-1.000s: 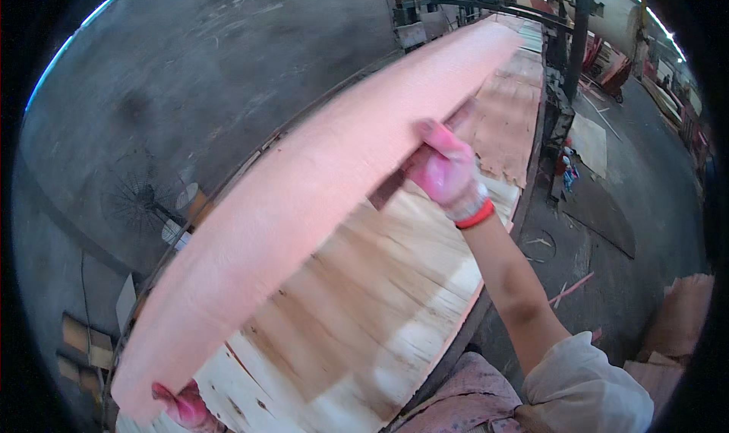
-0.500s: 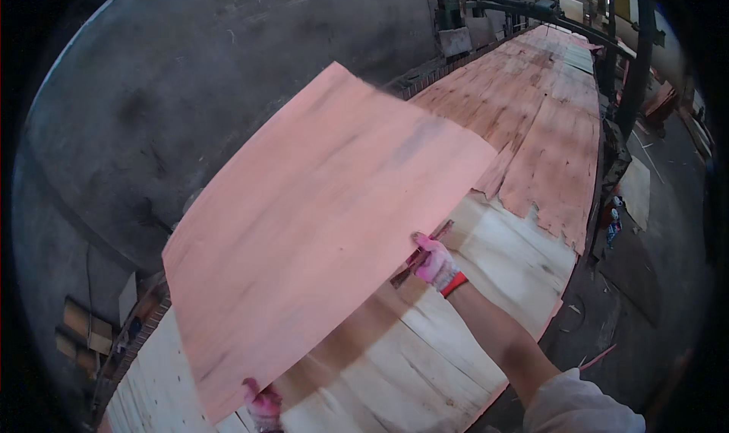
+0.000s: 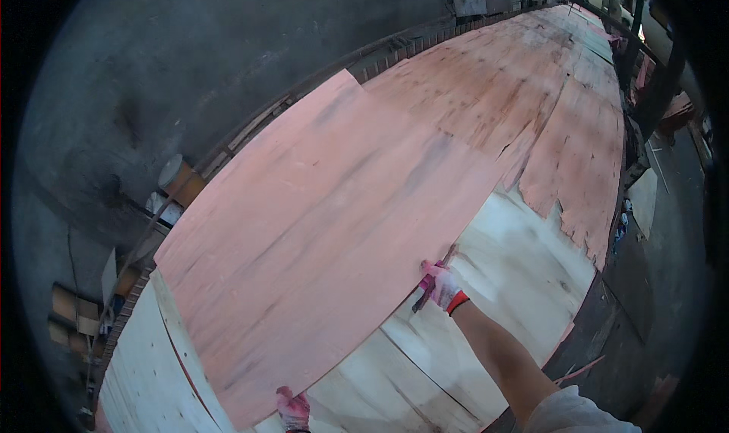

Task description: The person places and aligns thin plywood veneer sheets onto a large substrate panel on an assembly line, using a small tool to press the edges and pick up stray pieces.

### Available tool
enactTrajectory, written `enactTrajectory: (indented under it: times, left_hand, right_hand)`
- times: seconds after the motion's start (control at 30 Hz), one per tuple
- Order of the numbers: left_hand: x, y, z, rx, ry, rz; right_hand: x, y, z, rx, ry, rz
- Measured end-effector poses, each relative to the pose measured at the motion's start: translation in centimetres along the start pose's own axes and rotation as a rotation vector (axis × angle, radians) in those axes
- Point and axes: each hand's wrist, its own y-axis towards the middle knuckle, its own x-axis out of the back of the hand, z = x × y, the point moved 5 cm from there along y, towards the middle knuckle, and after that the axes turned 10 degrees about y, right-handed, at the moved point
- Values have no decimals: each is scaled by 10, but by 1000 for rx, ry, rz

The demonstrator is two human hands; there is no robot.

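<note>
A large pink veneer sheet [image 3: 326,228] lies nearly flat over pale veneer sheets [image 3: 524,235]. My left hand [image 3: 293,409], in a pink-stained glove, pinches its near edge close to the front corner. Farther along that same edge is my right hand [image 3: 442,282], gloved in pink and white with a red cuff. Its fingers are closed around a narrow dark reddish strip [image 3: 422,296], a stick or flat tool whose exact kind I cannot make out. The right fingertips touch the pink sheet's edge.
Reddish veneer with ragged edges [image 3: 577,167] covers the far part of the long table. Along the left side stand a yellowish bucket [image 3: 182,181] and boxes [image 3: 74,311]. Dark metal framework [image 3: 653,91] rises at the far right.
The pink sheet has come down from a raised, tilted position to lie almost flat on the pale sheets. Both hands stay at its near edge; my left hand has shifted slightly right.
</note>
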Motion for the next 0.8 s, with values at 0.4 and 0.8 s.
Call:
enactTrajectory:
  times: [0.4, 0.8]
  left_hand:
    - [-2, -31, -14, -76, -182, 105]
    - [75, -17, 8, -133, 257, -389]
  right_hand:
    - [7, -45, -11, -265, -304, 354]
    - [21, -42, -25, 132, -70, 149]
